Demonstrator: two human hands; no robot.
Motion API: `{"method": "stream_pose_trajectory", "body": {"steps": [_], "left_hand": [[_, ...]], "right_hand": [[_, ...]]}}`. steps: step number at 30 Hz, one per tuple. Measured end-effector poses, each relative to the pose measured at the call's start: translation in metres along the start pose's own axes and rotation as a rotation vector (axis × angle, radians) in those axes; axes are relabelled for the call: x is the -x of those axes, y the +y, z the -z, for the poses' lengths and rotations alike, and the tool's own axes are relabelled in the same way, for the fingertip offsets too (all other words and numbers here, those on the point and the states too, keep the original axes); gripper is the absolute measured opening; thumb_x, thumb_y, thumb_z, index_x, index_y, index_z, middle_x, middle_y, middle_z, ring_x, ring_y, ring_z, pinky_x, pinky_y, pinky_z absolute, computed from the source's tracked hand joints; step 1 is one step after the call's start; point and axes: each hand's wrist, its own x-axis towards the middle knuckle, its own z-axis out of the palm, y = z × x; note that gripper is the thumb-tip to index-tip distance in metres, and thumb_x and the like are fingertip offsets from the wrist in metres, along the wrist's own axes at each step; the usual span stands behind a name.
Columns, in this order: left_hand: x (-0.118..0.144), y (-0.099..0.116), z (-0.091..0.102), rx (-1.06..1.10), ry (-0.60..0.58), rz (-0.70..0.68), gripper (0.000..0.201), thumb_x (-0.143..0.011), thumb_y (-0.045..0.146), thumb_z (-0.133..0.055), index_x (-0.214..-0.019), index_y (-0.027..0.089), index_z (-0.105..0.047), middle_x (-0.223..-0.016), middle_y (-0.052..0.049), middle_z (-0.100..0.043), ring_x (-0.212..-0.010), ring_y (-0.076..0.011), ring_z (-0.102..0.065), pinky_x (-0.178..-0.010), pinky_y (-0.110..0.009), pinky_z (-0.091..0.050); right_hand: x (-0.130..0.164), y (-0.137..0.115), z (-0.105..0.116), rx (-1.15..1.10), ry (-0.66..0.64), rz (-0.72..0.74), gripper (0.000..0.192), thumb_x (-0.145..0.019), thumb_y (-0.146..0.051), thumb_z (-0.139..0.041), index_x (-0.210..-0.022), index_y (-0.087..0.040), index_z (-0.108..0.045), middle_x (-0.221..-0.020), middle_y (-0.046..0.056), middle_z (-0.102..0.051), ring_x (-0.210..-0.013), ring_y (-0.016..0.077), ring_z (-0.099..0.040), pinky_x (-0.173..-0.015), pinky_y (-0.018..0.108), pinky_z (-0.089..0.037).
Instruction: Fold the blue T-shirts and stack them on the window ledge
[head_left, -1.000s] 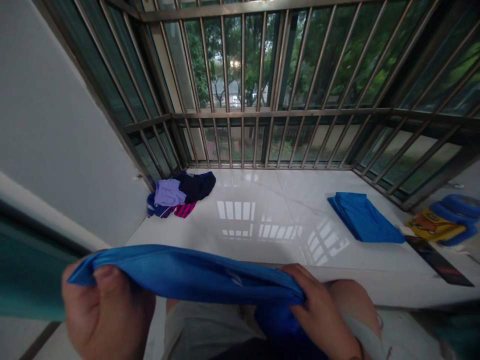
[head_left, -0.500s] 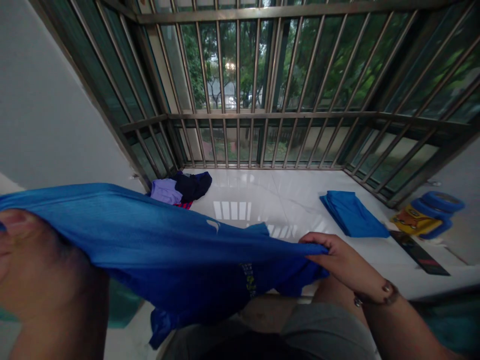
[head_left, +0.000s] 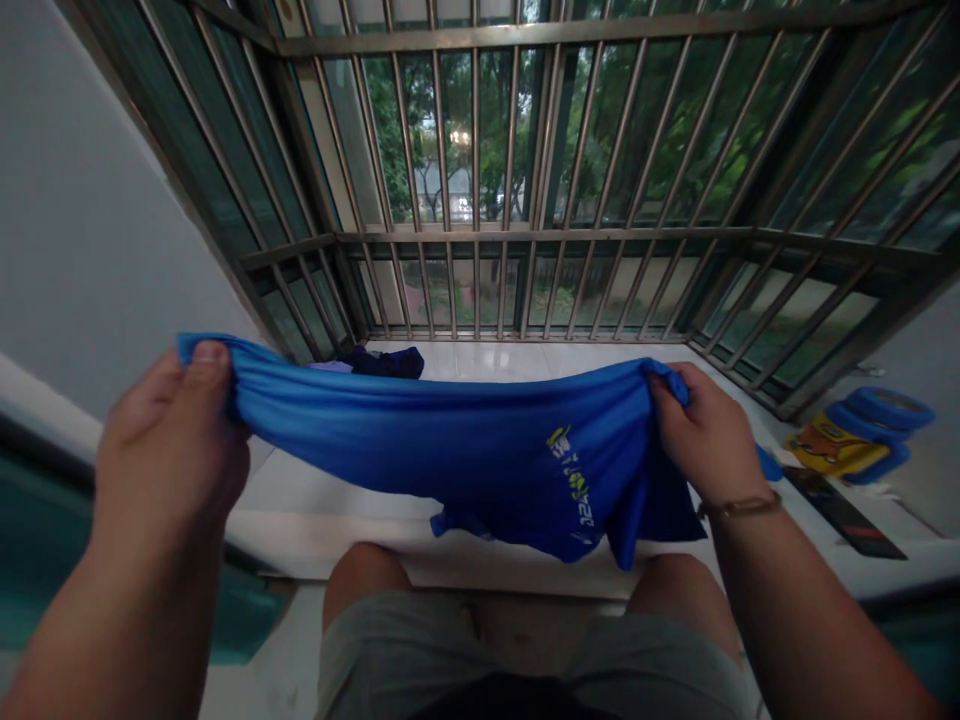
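- The blue shirt (head_left: 450,450) is stretched in the air between both hands, over the front edge of the white tiled ledge (head_left: 525,360) and above the person's knees
- The left hand (head_left: 169,440) is closed on the shirt's left end, thumb on top and cloth bunched under it
- The right hand (head_left: 701,430) is closed on the right end, cloth gathered in the fist; a thin bracelet (head_left: 739,507) sits on that wrist
- A yellow and white print (head_left: 574,480) sits on the shirt near the right hand; it reads sideways and creased, and the letters cannot be made out
- The shirt's lower part hangs in folds below the right hand, so its full shape is not clear
- A pile of dark and purple clothes (head_left: 375,362) lies at the far left corner of the ledge, mostly hidden behind the shirt
- Only a blue corner of folded cloth (head_left: 769,465) peeks out past the right hand
- On the right lie a yellow item (head_left: 832,445) with an unreadable picture, blue rings (head_left: 889,415) and a dark flat strip (head_left: 847,512)
- Metal window bars (head_left: 510,200) close off the ledge, trees behind
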Motion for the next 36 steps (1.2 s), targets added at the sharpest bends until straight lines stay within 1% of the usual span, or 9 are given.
{"method": "stream_pose_trajectory", "body": {"steps": [6,10,14,17,21,27,32,34,36], "left_hand": [[0.013,0.018,-0.036,0.216,-0.262,0.008,0.036,-0.103,0.039,-0.077,-0.080,0.021,-0.057,-0.063,0.007,-0.053,-0.048,-0.0071,-0.050,-0.044,-0.016,-0.048],[-0.003,0.033,-0.052,0.238,-0.188,-0.106,0.027,-0.109,0.035,-0.069,-0.090,0.019,-0.058,-0.069,0.006,-0.058,-0.054,-0.0080,-0.062,-0.056,-0.017,-0.058],[-0.031,0.027,-0.047,0.171,-0.185,-0.169,0.026,-0.113,0.035,-0.062,-0.098,0.015,-0.056,-0.072,0.006,-0.064,-0.055,-0.0072,-0.067,-0.068,-0.026,-0.066],[-0.065,0.012,-0.050,0.094,-0.168,-0.214,0.026,-0.114,0.033,-0.060,-0.102,0.010,-0.054,-0.071,0.011,-0.064,-0.051,-0.0031,-0.068,-0.073,-0.036,-0.069],[-0.140,-0.006,-0.082,-0.085,-0.295,-0.126,0.030,-0.110,0.023,-0.035,-0.105,-0.003,-0.050,-0.069,0.019,-0.057,-0.060,-0.0066,-0.075,-0.072,-0.037,-0.059],[-0.255,-0.016,-0.134,-0.287,-0.317,-0.157,0.049,-0.095,0.035,-0.011,-0.093,-0.001,-0.044,-0.087,0.010,-0.068,-0.064,-0.0092,-0.073,-0.062,-0.024,-0.048],[-0.250,-0.036,-0.119,-0.361,-0.260,-0.241,0.051,-0.109,0.039,-0.029,-0.131,-0.004,-0.046,-0.131,-0.010,-0.073,-0.099,-0.0099,-0.079,-0.078,-0.025,-0.056],[-0.224,-0.065,-0.098,-0.539,-0.237,-0.202,0.048,-0.114,0.038,-0.039,-0.144,0.002,-0.046,-0.134,-0.007,-0.073,-0.109,-0.0098,-0.076,-0.087,-0.027,-0.059],[-0.192,-0.107,-0.072,-0.673,-0.230,-0.123,0.036,-0.112,0.030,-0.050,-0.133,0.002,-0.059,-0.120,-0.006,-0.078,-0.104,-0.0130,-0.075,-0.092,-0.031,-0.060]], "right_hand": [[-0.074,0.025,-0.047,-0.124,-0.054,-0.143,0.033,-0.099,-0.051,-0.059,-0.101,-0.021,-0.073,-0.091,0.007,-0.075,-0.086,0.0258,-0.066,-0.080,0.035,-0.047],[-0.093,0.019,-0.049,-0.200,0.019,-0.123,0.028,-0.099,-0.043,-0.062,-0.108,-0.019,-0.074,-0.089,0.004,-0.072,-0.077,0.0201,-0.060,-0.076,0.031,-0.045],[-0.094,0.009,-0.036,-0.230,0.196,-0.099,0.030,-0.102,-0.038,-0.064,-0.119,-0.015,-0.073,-0.095,0.005,-0.071,-0.079,0.0171,-0.055,-0.078,0.030,-0.044],[-0.102,0.002,-0.031,-0.225,0.284,-0.049,0.030,-0.103,-0.033,-0.064,-0.123,-0.012,-0.073,-0.100,0.007,-0.073,-0.083,0.0159,-0.057,-0.082,0.030,-0.045],[-0.148,-0.016,-0.025,-0.100,0.229,0.027,0.039,-0.102,-0.027,-0.060,-0.130,-0.002,-0.071,-0.118,0.014,-0.077,-0.099,0.0143,-0.064,-0.089,0.031,-0.044],[-0.230,-0.053,0.017,0.039,0.282,0.088,0.072,-0.100,-0.042,-0.036,-0.119,0.023,-0.060,-0.129,0.030,-0.071,-0.122,0.0243,-0.066,-0.088,0.047,-0.039],[-0.188,-0.055,0.051,-0.129,0.530,0.286,0.054,-0.104,-0.034,-0.053,-0.135,0.008,-0.067,-0.129,0.023,-0.075,-0.114,0.0210,-0.070,-0.096,0.038,-0.047],[-0.143,-0.039,0.042,-0.099,0.568,0.345,0.042,-0.107,-0.029,-0.057,-0.132,0.000,-0.072,-0.122,0.018,-0.077,-0.107,0.0189,-0.071,-0.097,0.035,-0.050],[-0.091,-0.014,0.016,-0.046,0.485,0.338,0.030,-0.104,-0.027,-0.066,-0.126,-0.010,-0.077,-0.113,0.012,-0.079,-0.097,0.0184,-0.071,-0.090,0.032,-0.054]]}}
